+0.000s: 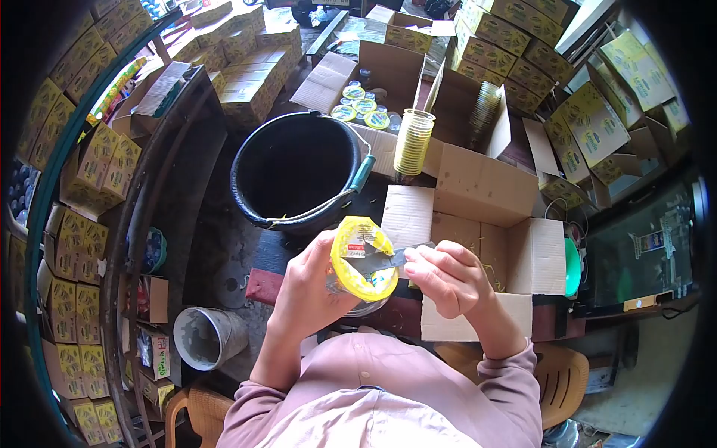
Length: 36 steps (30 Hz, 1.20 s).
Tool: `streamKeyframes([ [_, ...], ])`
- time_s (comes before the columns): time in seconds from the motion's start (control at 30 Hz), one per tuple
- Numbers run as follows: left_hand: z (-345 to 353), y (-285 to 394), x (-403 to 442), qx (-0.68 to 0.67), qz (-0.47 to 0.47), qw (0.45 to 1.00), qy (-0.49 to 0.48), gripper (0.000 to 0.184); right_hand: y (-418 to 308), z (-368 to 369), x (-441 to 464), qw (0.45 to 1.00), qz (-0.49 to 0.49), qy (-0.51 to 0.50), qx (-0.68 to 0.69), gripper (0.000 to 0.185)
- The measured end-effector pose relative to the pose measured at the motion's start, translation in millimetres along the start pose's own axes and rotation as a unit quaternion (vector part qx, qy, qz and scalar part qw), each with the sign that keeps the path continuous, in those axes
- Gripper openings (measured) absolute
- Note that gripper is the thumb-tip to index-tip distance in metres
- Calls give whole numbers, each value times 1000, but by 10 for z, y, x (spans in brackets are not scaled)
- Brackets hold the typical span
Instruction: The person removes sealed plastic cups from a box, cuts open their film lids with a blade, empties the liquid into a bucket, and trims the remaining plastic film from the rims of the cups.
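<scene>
My left hand point(305, 278) is wrapped around a plastic cup with a yellow printed film lid point(383, 287), tilted so its top faces me. A dark opening shows in the film, with a piece of it raised. Between the fingers and thumb of my right hand point(448, 278) is a flat grey blade point(382, 260), whose far end lies at the opening. I cannot tell how deep the tip goes, and its grip end is hidden by my fingers. Just beyond my hands stands a black bucket point(246, 200) with a green handle grip.
A stack of yellow-rimmed cups point(414, 143) stands beyond my hands. Lidded cups point(364, 105) sit in a carton behind the bucket. An open cardboard box point(484, 181) is at right, a grey pail point(210, 338) at lower left. Yellow cartons point(254, 75) are piled around.
</scene>
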State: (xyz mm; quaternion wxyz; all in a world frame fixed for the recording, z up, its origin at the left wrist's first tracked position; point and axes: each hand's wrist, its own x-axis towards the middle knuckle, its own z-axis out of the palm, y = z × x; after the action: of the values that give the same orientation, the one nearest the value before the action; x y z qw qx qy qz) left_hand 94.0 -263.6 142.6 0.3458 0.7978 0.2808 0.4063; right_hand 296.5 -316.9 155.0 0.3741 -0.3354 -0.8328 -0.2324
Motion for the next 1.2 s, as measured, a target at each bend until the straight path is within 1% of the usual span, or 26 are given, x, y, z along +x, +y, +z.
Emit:
streamKeyframes([
  [0.17, 11, -32, -24, -45, -19, 998, -36, 57, -29, -4, 9, 1000, 2, -19, 17, 28],
  [0.27, -30, -51, -40, -65, -27, 996, -53, 58, -40, 8, 3, 1000, 3, 2, 28, 29],
  [0.43, -3, -72, -44, -98, -24, 993, -59, 58, -59, 32, -21, 1000, 8, 0, 16, 33],
  [0.63, -58, -81, -55, -136, -62, 983, -109, 58, -71, 59, -52, 1000, 7, 0, 15, 36],
  [0.73, -107, -108, -64, -158, -66, 975, -141, 57, -76, 37, -35, 1000, 2, -7, 17, 37],
  [0.83, -114, -127, -46, -181, -47, 966, -181, 56, -85, 48, -10, 1000, -1, -13, 25, 37],
  [0.97, -73, -159, -100, -233, -60, 953, -185, 52, -83, 84, 3, 1000, -3, 0, 31, 37],
  [1.03, -93, -163, -86, -246, -60, 949, -187, 50, -82, 59, -11, 999, -5, -13, 34, 36],
  [1.13, -76, -219, -76, -258, -24, 946, -195, 47, -92, 37, 16, 999, -8, -12, 32, 35],
  [1.2, -51, -205, -81, -313, -43, 931, -182, 45, -94, 47, 32, 1000, -7, -5, 23, 32],
])
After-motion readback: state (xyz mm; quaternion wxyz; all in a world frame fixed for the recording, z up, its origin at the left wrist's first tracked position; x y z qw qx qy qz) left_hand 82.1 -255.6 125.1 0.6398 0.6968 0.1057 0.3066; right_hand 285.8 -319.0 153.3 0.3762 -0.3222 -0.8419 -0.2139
